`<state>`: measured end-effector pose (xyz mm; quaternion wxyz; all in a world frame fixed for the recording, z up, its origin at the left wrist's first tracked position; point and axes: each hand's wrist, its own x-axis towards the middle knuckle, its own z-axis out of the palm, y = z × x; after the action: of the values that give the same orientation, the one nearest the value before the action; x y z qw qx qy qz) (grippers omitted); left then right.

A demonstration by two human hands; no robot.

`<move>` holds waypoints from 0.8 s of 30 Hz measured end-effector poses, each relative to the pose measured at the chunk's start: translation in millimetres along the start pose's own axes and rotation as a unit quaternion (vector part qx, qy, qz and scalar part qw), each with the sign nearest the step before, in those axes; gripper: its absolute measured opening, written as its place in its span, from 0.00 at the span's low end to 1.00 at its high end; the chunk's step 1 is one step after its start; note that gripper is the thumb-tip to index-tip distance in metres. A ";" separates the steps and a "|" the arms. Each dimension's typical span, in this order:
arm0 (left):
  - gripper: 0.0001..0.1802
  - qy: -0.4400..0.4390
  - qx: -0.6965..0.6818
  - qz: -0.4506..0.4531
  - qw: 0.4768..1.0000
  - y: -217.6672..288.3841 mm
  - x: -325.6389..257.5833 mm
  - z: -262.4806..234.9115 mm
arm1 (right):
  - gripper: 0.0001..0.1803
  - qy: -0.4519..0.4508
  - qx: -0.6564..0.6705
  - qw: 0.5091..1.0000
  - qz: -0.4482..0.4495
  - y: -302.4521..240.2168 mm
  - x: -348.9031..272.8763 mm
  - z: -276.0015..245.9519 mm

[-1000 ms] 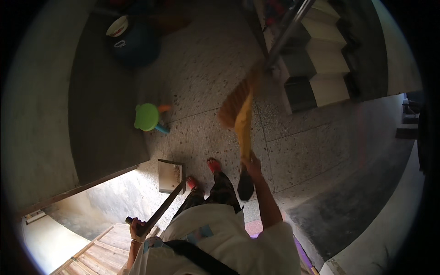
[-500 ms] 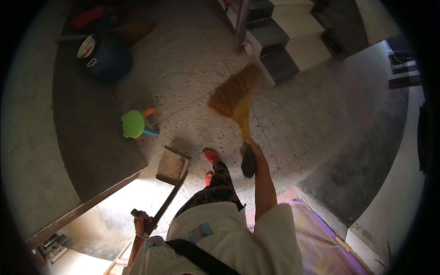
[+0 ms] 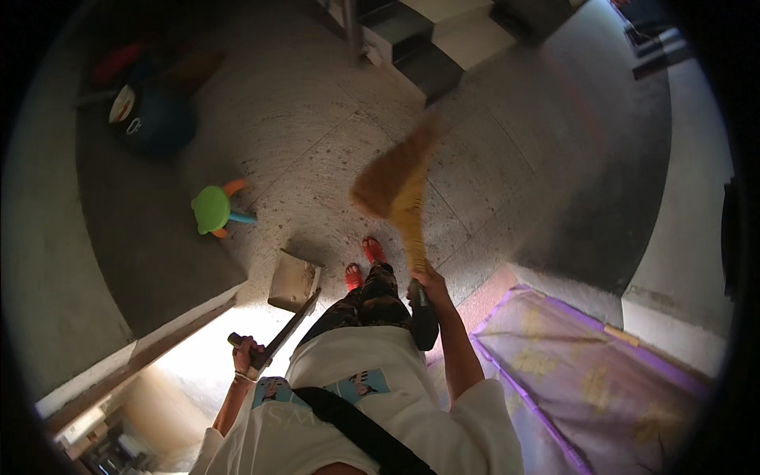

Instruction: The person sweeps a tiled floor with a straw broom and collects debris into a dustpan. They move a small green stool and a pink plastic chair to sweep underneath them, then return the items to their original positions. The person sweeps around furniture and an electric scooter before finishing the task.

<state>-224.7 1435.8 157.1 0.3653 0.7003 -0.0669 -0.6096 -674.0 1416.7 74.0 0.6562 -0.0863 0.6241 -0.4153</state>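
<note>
A broom (image 3: 408, 210) with fanned brown bristles and a short dark grip is in my right hand (image 3: 429, 286). My fingers wrap round its handle, and the blurred bristles point ahead over the floor. My left hand (image 3: 247, 355) is closed round the long handle of a dustpan (image 3: 294, 282). The pan's square scoop hangs just left of my feet in red sandals (image 3: 372, 251). Whether the scoop touches the floor I cannot tell. Dark specks of dirt (image 3: 297, 190) lie scattered over the grey tiles ahead of me.
A small green stool (image 3: 211, 210) with orange and blue legs stands left of the dustpan. Beyond it is a dark blue rounded container (image 3: 162, 119). Black-and-white steps (image 3: 427, 67) rise at the far side. Purple-edged sheeting (image 3: 554, 372) spreads at the lower right.
The view has shifted as I moved forward and turned. My right hand has drawn the broom slightly nearer my body. My other foot has come forward. Both hands keep their hold.
</note>
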 end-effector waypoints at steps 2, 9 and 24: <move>0.09 0.007 0.006 -0.010 1.000 -2.6 2.3 -7.0 | 0.22 0.004 -0.170 0.966 -0.196 11.3 2.7 10.1; 0.10 0.028 -0.006 0.033 0.999 -14.0 3.3 1.7 | 0.26 -0.147 -0.413 0.896 -0.066 34.7 40.7 -1.6; 0.10 0.022 0.060 0.046 0.997 -19.3 -60.0 176.3 | 0.26 0.101 -0.503 0.855 -0.073 -118.0 76.0 -439.4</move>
<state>-405.5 1406.2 195.7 0.3519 0.7301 -0.1275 -0.5717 -1126.4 1469.6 1.1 0.4245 -0.4077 0.8026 -0.0974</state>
